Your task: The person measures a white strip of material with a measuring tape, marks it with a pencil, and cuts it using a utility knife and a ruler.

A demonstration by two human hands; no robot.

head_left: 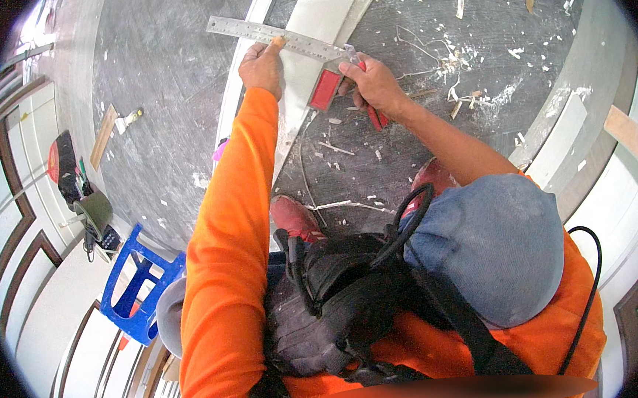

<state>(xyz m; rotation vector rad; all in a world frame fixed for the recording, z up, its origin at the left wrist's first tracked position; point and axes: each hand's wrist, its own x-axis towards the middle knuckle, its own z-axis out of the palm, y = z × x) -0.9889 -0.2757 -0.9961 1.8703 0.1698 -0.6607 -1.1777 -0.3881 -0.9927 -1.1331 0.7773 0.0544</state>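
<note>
A steel ruler (248, 30) lies across a pale flat strip (310, 22) on the floor, slanting down to the right. My left hand (261, 68) is closed at its lower edge, with the thumb pressed on the metal. My right hand (378, 85) is closed around a red-handled tool (377, 118) at the ruler's right end. Clear or metallic material shows beyond its thumb, but the tool's exact kind is hidden by the fingers. Just left of that hand sits a flat red rectangular piece (325, 89); whether it joins the tool I cannot tell.
White scraps and thin wires (442, 61) litter the grey floor to the right. A blue plastic stool (141, 285) stands at lower left, near a wooden offcut (104, 136). My red shoes (296, 217) and a black bag (333, 301) are close below. White panels line both sides.
</note>
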